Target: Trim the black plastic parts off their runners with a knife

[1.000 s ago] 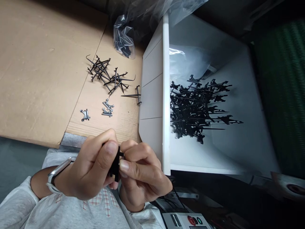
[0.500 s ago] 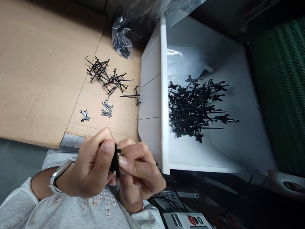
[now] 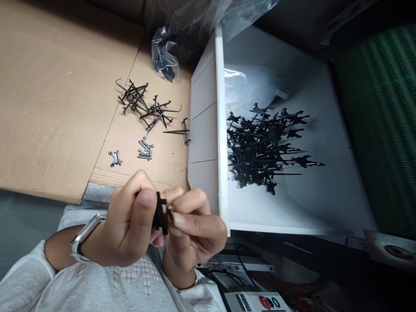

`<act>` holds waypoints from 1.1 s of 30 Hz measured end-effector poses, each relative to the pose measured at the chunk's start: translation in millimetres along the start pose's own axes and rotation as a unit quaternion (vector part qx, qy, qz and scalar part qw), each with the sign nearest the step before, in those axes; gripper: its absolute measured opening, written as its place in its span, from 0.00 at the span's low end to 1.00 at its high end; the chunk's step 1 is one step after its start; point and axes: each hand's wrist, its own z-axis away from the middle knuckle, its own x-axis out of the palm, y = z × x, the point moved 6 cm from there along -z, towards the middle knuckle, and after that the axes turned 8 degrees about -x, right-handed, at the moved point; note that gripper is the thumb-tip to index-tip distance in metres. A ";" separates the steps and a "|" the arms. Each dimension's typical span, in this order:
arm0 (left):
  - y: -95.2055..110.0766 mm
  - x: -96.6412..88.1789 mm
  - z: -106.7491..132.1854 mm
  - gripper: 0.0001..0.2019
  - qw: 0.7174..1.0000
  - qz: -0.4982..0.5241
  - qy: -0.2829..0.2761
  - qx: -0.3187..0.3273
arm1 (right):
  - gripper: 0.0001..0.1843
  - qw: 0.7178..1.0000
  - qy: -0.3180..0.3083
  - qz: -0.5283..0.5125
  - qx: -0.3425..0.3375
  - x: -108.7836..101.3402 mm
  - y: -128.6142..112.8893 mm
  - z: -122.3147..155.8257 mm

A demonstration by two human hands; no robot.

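The left hand [image 3: 130,225] is clamped on a black notched plastic piece [image 3: 160,216]; the right hand [image 3: 199,225] pinches a small shiny metallic piece [image 3: 170,211] just beside it. 3 dark-grey notched brackets [image 3: 116,158] lie on the brown cardboard surface [image 3: 65,112].

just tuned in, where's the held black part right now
In the head view, the black part is below and left of centre, pinched in the left hand, with the right hand close on its right.
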 end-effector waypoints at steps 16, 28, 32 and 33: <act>15.0 -11.4 -8.2 0.22 0.967 -0.204 0.020 0.151 | 0.12 0.981 -0.008 0.021 0.192 -10.8 -0.4 3.2; 17.6 -13.4 -4.0 0.10 0.874 -0.346 0.037 0.339 | 0.17 0.987 0.001 0.033 0.154 -10.9 -3.4 -2.8; 22.9 -19.7 4.0 0.08 0.867 -0.351 0.068 0.348 | 0.20 0.992 -0.022 0.041 0.121 -12.2 -8.2 -0.3; 23.2 -20.7 4.0 0.10 0.875 -0.355 0.072 0.322 | 0.21 0.992 -0.034 0.037 0.116 -11.8 -9.3 1.3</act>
